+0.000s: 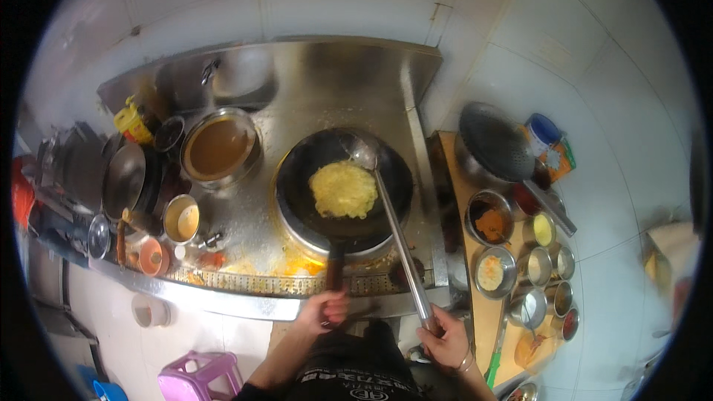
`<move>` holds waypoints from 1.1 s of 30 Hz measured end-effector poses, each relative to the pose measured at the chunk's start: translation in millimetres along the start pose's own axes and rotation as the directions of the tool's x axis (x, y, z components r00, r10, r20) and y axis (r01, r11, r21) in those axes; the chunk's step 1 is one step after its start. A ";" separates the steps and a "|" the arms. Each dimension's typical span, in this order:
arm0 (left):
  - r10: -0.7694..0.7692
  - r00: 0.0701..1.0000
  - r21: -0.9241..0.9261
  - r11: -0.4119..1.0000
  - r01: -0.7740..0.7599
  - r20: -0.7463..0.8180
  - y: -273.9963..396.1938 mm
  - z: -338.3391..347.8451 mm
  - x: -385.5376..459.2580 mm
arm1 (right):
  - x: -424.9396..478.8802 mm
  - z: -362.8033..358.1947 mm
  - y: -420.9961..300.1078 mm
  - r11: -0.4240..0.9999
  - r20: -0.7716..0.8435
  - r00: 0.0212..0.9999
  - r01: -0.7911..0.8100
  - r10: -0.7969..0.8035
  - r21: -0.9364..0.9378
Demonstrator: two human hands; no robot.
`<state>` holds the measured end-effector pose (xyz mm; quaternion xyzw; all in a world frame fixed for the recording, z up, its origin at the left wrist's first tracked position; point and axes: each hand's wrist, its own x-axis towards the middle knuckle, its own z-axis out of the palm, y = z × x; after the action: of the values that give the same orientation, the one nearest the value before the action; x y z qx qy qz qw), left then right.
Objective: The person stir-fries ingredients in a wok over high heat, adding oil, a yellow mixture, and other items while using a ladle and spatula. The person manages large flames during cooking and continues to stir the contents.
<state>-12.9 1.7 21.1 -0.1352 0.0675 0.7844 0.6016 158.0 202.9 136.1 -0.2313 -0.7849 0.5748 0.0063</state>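
My left hand [328, 311] grips the handle of a black wok [298, 189] that stands over the burner of a steel stove. Inside the wok lies a round yellow piece, like an omelette or egg pancake [343, 189], with ragged edges. My right hand [445, 340] is closed around the end of a long-handled steel ladle [365, 155]. The ladle's bowl rests at the far right inside of the wok, just beyond the yellow round, with its shaft crossing the wok's right rim.
Left on the stove are a pot of brown liquid [220, 147] and a small steel pot [182, 219]. At right, a wooden board [459, 178] holds several ingredient bowls and a perforated strainer [496, 142]. A pink stool [200, 376] stands on the floor.
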 end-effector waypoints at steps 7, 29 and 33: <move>-0.014 0.989 0.097 0.995 0.028 -0.146 -12.2 102.5 -25.1 | -3.8 -70.6 -3.5 0.928 -0.116 0.979 0.116 -0.166 -0.354; -0.212 0.974 0.141 0.965 0.221 -0.077 -80.2 308.8 192.4 | 23.4 -307.2 -6.1 0.869 -0.329 0.881 0.161 -0.340 -0.468; -0.077 0.965 0.462 0.866 0.190 -0.252 -89.6 319.2 223.2 | 34.4 -328.0 15.3 0.891 -0.317 0.919 0.075 -0.236 -0.447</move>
<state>-22.0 318.0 265.3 -0.0735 0.3191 0.6786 0.6575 223.2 514.2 224.7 -0.2644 -0.8926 0.3341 0.1472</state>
